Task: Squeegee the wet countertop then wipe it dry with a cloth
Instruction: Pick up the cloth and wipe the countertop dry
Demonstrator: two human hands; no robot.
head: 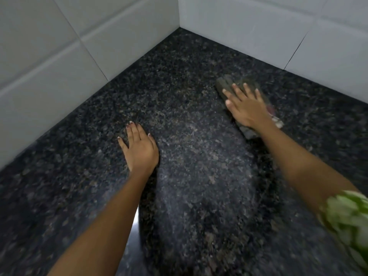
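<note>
Countertop (189,160) of dark speckled granite, black with brown and grey flecks, fills most of the frame and runs back into a corner at the upper centre. It is bounded there by two walls of large white tiles (49,56), one along the upper left and one along the upper right. No brand, label or writing can be read anywhere in the view.

A folded cloth (225,84), dark grey-green and blurred by motion, is seen right of centre in the upper half of the frame, lying on the stone close to the right-hand wall. A paler, possibly striped edge shows at its lower right end, though the blur makes the pattern uncertain. The right hand (247,108) is pressed flat on top of the cloth, fingers spread apart and extended, palm down, not curled around it.

The left hand (139,148) is laid flat on the bare stone left of centre, well apart from the cloth, fingers straight and lightly spread, nothing held in it. Both forearms are bare and reach up from the bottom edge.

A paler, duller band of the stone is visible between the two arms, running from the centre toward the bottom of the frame. A blurred green and white sleeve (350,220) is seen at the lower right edge.
</note>
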